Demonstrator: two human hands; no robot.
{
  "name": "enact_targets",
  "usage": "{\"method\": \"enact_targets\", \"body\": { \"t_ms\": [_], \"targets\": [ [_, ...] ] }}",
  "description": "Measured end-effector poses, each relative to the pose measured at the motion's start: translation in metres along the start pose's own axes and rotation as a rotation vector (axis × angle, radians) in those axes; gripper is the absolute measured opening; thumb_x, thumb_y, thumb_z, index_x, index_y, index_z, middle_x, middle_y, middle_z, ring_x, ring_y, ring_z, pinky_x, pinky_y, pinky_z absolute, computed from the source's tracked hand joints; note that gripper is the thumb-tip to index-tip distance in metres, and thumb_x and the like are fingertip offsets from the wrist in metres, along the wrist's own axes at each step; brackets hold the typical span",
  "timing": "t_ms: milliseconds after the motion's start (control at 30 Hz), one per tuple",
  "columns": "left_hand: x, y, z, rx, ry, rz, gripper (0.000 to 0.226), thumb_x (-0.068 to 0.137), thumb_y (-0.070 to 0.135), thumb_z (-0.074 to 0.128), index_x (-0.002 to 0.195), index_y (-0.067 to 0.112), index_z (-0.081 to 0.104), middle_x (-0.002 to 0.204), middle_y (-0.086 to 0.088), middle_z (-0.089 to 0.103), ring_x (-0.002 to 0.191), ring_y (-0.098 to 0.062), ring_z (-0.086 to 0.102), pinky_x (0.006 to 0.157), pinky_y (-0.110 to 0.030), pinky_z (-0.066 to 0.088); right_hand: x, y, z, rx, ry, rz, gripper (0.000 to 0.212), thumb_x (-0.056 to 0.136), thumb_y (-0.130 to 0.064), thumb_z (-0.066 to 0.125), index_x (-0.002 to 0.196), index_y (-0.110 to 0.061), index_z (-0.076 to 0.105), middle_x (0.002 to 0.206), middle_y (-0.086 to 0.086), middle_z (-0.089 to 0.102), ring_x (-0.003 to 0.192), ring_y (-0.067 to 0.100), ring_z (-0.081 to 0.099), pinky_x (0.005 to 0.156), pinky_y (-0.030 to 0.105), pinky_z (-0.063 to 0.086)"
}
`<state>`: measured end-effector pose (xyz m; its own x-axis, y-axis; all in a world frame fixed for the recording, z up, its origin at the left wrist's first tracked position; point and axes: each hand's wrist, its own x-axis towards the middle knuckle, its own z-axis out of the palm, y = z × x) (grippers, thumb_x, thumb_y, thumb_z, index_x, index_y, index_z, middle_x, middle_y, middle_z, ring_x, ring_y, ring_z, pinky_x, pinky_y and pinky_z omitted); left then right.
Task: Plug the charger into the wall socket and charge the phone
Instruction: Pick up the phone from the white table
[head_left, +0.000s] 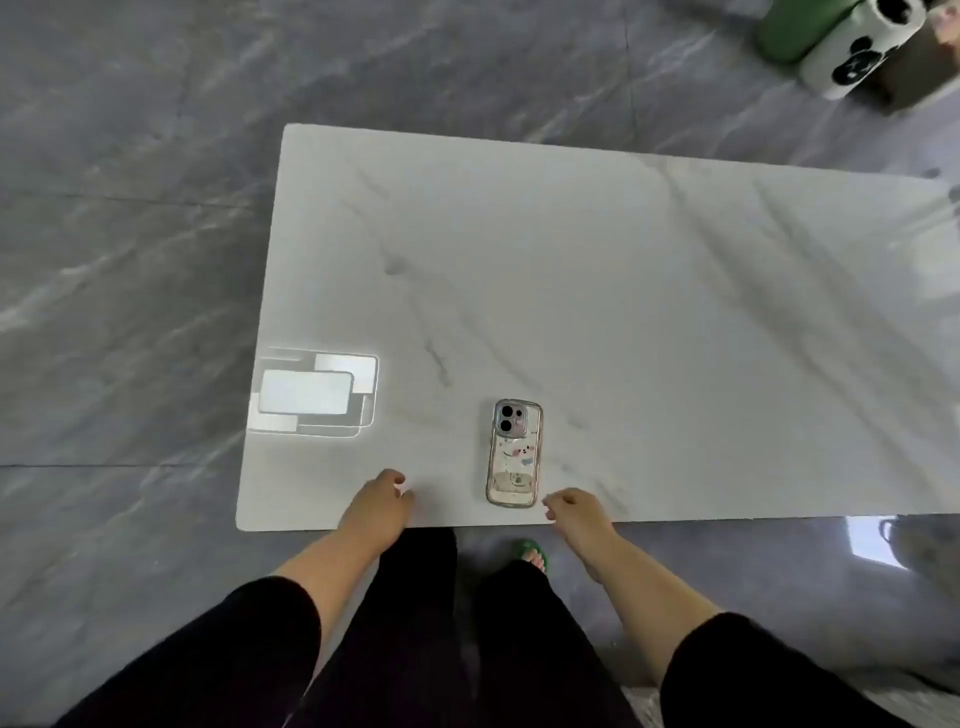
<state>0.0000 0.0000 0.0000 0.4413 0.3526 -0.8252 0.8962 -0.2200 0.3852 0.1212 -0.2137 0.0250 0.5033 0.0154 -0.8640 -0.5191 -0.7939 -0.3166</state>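
Note:
A phone (513, 453) in a clear cartoon-printed case lies face down near the front edge of the white marble table (623, 312). My left hand (382, 501) rests at the table's front edge, left of the phone, fingers loosely curled and holding nothing. My right hand (574, 512) hovers just right of the phone's lower end, fingers curled, apart from it and holding nothing. No charger, cable or wall socket is in view.
A bright reflection of a light (314, 395) shines on the table's left side. Grey marble floor (130, 260) surrounds the table. A green and white panda-patterned stool (852, 47) stands at the far right. My legs and a green sandal (532, 553) are below the table edge.

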Motion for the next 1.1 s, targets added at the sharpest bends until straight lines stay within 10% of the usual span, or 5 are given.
{"method": "enact_targets", "body": {
  "t_ms": [267, 367, 500, 867, 1100],
  "targets": [
    [0.105, 0.016, 0.031, 0.547, 0.044, 0.333, 0.107, 0.071, 0.076, 0.05, 0.149, 0.03, -0.006, 0.159, -0.012, -0.015, 0.147, -0.027, -0.011, 0.119, -0.047, 0.006, 0.085, -0.015, 0.059, -0.08, 0.306, 0.144, 0.065, 0.088, -0.038, 0.051, 0.143, -0.012, 0.03, 0.146, 0.011, 0.036, 0.128, 0.032, 0.042, 0.103, 0.043, 0.038],
    [0.133, 0.004, 0.043, 0.707, 0.016, 0.358, 0.137, 0.046, 0.089, 0.05, 0.138, 0.036, -0.036, 0.142, -0.007, -0.052, 0.134, -0.024, -0.044, 0.104, -0.053, -0.031, 0.109, -0.024, 0.084, -0.095, 0.41, 0.155, 0.103, 0.071, -0.064, 0.062, 0.15, -0.018, 0.013, 0.154, 0.011, 0.022, 0.141, 0.031, 0.023, 0.113, 0.044, 0.022],
    [0.146, -0.007, 0.055, 0.722, -0.001, 0.322, 0.147, 0.032, 0.09, 0.05, 0.137, 0.036, -0.037, 0.139, -0.006, -0.055, 0.131, -0.025, -0.048, 0.093, -0.052, -0.043, 0.128, -0.025, 0.113, -0.171, 0.537, 0.163, 0.124, 0.057, -0.076, 0.066, 0.151, -0.022, 0.005, 0.154, 0.012, 0.019, 0.141, 0.032, 0.017, 0.113, 0.048, 0.021],
    [0.15, -0.004, 0.051, 0.71, -0.061, 0.316, 0.148, 0.028, 0.091, 0.05, 0.131, 0.041, -0.042, 0.132, -0.001, -0.062, 0.124, -0.022, -0.055, 0.086, -0.05, -0.047, 0.136, -0.013, 0.105, -0.137, 0.612, 0.02, 0.098, 0.06, -0.06, 0.07, 0.139, -0.018, 0.031, 0.135, 0.01, 0.04, 0.126, 0.03, 0.035, 0.1, 0.046, 0.036],
    [0.14, 0.005, 0.046, 0.75, -0.075, 0.305, 0.14, 0.047, 0.08, 0.059, 0.125, 0.039, -0.05, 0.127, -0.006, -0.065, 0.12, -0.024, -0.058, 0.096, -0.057, -0.035, 0.107, -0.027, 0.063, 0.408, 0.123, 0.125, 0.054, 0.075, -0.046, 0.071, 0.111, -0.008, 0.056, 0.087, 0.004, 0.055, 0.076, 0.019, 0.056, 0.068, 0.032, 0.048]
  ]
}}
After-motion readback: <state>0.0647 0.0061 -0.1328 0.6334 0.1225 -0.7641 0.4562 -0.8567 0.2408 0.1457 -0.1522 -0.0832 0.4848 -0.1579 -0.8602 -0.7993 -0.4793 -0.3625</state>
